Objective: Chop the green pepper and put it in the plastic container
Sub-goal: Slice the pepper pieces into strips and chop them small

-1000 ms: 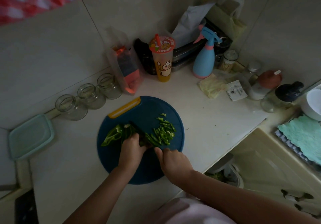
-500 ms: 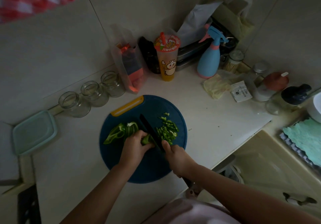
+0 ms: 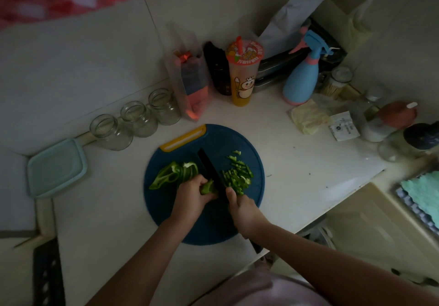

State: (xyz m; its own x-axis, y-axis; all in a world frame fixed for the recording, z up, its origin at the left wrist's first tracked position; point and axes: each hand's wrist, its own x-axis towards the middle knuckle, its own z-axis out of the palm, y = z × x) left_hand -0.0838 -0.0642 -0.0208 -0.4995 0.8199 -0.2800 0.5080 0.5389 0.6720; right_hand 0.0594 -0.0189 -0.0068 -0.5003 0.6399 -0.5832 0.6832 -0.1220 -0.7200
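white counter (image 3: pixel 297 175) | centre: round blue cutting board (image 3: pixel 228 139) | 9 o'clock: teal plastic container (image 3: pixel 57 168), at the counter's edge | 10 o'clock: three glass jars (image 3: pixel 139 118), upright, in a row along the wall | 12 o'clock: clear bag (image 3: pixel 190 87), printed cup (image 3: pixel 243 77) | 1 o'clock: blue spray bottle (image 3: pixel 300 82) | 2 o'clock: yellow cloth (image 3: pixel 307 119)

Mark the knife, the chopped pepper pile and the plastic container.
knife (image 3: pixel 210 169): head view, middle of the black blade.
chopped pepper pile (image 3: pixel 237 178): head view, centre of the green strips.
plastic container (image 3: pixel 57 168): head view, middle of its pale teal top.
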